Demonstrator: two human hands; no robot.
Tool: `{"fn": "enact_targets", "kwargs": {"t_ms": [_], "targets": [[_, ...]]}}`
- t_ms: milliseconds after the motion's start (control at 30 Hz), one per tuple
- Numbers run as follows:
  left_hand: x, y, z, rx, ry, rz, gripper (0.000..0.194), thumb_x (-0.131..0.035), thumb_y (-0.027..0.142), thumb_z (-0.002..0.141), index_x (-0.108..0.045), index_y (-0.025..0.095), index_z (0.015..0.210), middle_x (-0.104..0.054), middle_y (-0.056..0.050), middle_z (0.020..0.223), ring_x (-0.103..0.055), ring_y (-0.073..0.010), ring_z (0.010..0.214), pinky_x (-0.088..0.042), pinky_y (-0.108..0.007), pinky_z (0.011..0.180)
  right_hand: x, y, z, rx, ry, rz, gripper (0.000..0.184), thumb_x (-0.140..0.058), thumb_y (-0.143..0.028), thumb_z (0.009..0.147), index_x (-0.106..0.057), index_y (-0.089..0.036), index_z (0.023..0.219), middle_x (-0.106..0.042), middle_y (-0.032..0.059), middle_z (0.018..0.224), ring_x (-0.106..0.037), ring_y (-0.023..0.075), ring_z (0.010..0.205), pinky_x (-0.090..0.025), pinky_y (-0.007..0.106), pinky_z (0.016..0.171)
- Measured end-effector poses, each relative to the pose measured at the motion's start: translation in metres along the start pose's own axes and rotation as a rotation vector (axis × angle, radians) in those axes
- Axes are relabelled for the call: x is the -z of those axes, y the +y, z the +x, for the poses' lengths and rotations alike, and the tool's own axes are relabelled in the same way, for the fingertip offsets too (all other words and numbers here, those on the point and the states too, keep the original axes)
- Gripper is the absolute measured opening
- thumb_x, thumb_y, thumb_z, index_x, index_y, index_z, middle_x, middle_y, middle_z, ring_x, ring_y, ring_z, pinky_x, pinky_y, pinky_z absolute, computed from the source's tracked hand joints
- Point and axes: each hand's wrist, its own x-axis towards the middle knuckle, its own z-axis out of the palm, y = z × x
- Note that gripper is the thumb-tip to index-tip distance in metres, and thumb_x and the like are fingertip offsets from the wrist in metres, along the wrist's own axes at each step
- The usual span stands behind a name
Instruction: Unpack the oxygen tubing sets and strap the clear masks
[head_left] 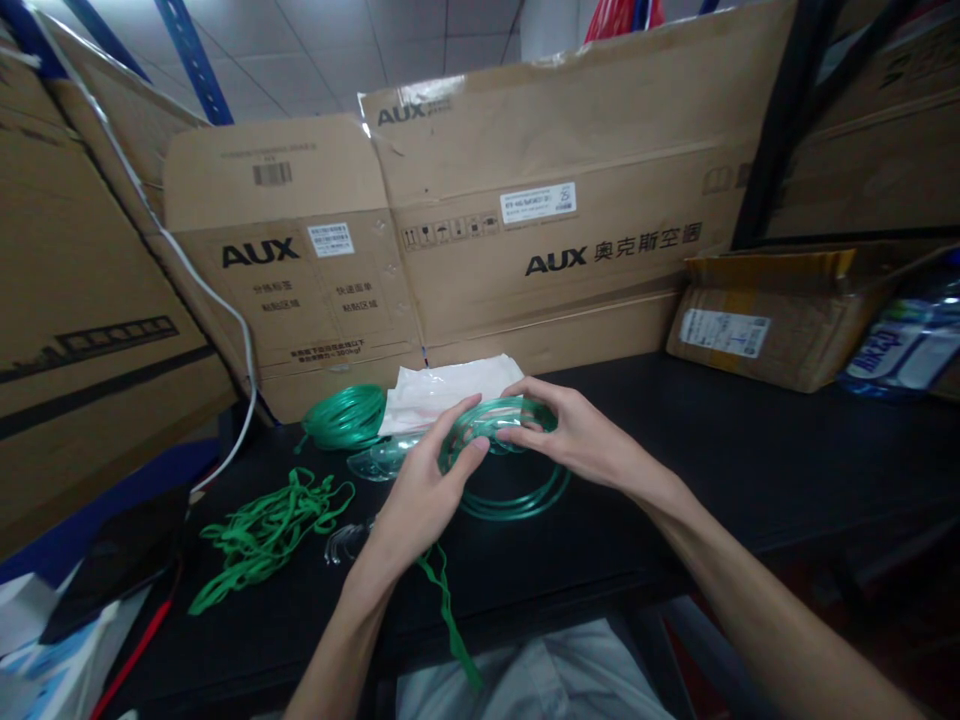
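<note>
Between my hands is a loop of clear green tubing (517,508), its lower turns hanging just over or resting on the black table. My left hand (431,480) grips its left side, thumb pressed inward. On the other side, my right hand (562,425) closes its fingers and thumb round the coil. Inside the loop, partly covered by my fingers, is a clear plastic piece (487,428). A green elastic strap (448,605) trails from below my left hand to the table's front edge. Further clear plastic pieces (386,458) lie just behind my left hand.
A second green tubing coil (345,416) and white plastic bags (450,388) lie at the back. A heap of green straps (270,535) and small metal strips (345,542) sit left. Cardboard panels (465,260) wall the back; an open box (757,325) and blue bottle (907,335) stand right.
</note>
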Motion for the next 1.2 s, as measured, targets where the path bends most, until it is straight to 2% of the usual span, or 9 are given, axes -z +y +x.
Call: {"fn": "enact_targets", "kwargs": {"t_ms": [100,300,433,633,767,900,1000,1100,1200], "targets": [[-0.001,0.000,0.001,0.001,0.070,-0.022,0.042,-0.060,0.035,0.093,-0.060,0.025,0.133,-0.061,-0.004,0.138,-0.053,-0.0243,0.130,-0.038,-0.035,0.111,-0.006,0.000,0.001,0.020,0.078,-0.026,0.017,-0.065,-0.034,0.091,-0.065,-0.019,0.097,-0.061,-0.0013,0.081,-0.053,0.0138,0.072,-0.040,0.026,0.069],[-0.006,-0.007,0.004,0.025,0.183,-0.052,0.032,-0.052,0.036,0.097,-0.061,0.023,0.125,-0.067,-0.004,0.116,-0.064,-0.0186,0.093,-0.050,-0.030,0.085,-0.022,0.005,0.003,0.052,0.184,-0.028,0.019,-0.047,-0.035,0.101,-0.058,-0.020,0.101,-0.057,-0.0019,0.078,-0.052,0.0135,0.068,-0.039,0.026,0.069],[-0.007,-0.012,0.002,-0.009,0.187,0.160,0.023,-0.048,0.034,0.099,-0.061,0.021,0.114,-0.068,-0.004,0.102,-0.062,-0.0194,0.093,-0.046,-0.031,0.089,-0.017,0.012,0.003,0.043,0.023,-0.061,0.014,-0.052,-0.034,0.099,-0.054,-0.020,0.102,-0.057,-0.0011,0.084,-0.055,0.0145,0.076,-0.041,0.027,0.074],[-0.003,-0.002,-0.002,-0.052,0.117,0.317,0.019,-0.053,0.034,0.097,-0.063,0.022,0.108,-0.071,-0.002,0.103,-0.064,-0.0201,0.098,-0.044,-0.029,0.090,0.005,0.017,0.000,-0.091,-0.259,0.065,0.026,-0.055,-0.044,0.096,-0.057,-0.019,0.090,-0.055,-0.0022,0.071,-0.053,0.0149,0.068,-0.043,0.028,0.068],[0.005,0.007,-0.005,-0.009,0.090,0.362,0.021,-0.054,0.036,0.096,-0.067,0.023,0.106,-0.071,0.000,0.096,-0.064,-0.0198,0.089,-0.044,-0.029,0.083,0.009,0.006,-0.002,-0.201,-0.246,0.274,0.031,-0.063,-0.049,0.091,-0.059,-0.018,0.090,-0.053,-0.0038,0.066,-0.054,0.0140,0.064,-0.048,0.029,0.068],[0.022,0.014,-0.002,0.064,0.047,0.246,0.025,-0.056,0.042,0.093,-0.068,0.023,0.102,-0.067,0.001,0.084,-0.059,-0.0165,0.074,-0.044,-0.027,0.070,0.005,-0.012,0.013,-0.274,-0.044,0.633,0.030,-0.078,-0.040,0.081,-0.057,-0.019,0.082,-0.044,-0.0078,0.061,-0.045,0.0086,0.057,-0.053,0.027,0.071],[0.042,0.013,0.008,0.122,0.015,0.011,0.028,-0.058,0.046,0.089,-0.065,0.019,0.089,-0.061,0.001,0.076,-0.054,-0.0135,0.065,-0.043,-0.024,0.060,-0.002,-0.023,0.041,-0.378,-0.060,0.884,0.026,-0.079,-0.023,0.079,-0.054,-0.018,0.075,-0.045,-0.0065,0.063,-0.044,0.0074,0.057,-0.055,0.025,0.069],[0.070,0.005,0.027,0.177,0.196,-0.040,0.031,-0.062,0.047,0.084,-0.063,0.017,0.080,-0.054,0.002,0.067,-0.048,-0.0111,0.058,-0.037,-0.021,0.052,-0.016,-0.028,0.077,-0.477,-0.128,0.936,0.013,-0.066,-0.010,0.086,-0.058,-0.014,0.076,-0.051,-0.0023,0.068,-0.051,0.0087,0.062,-0.059,0.032,0.079],[0.103,-0.009,0.052,0.232,0.436,0.104,0.030,-0.062,0.045,0.083,-0.068,0.016,0.089,-0.054,0.002,0.062,-0.046,-0.0112,0.053,-0.031,-0.021,0.048,-0.035,-0.028,0.109,-0.530,-0.249,0.833,0.007,-0.058,-0.006,0.090,-0.061,-0.010,0.086,-0.060,0.0028,0.075,-0.061,0.0124,0.068,-0.061,0.040,0.085]]}}
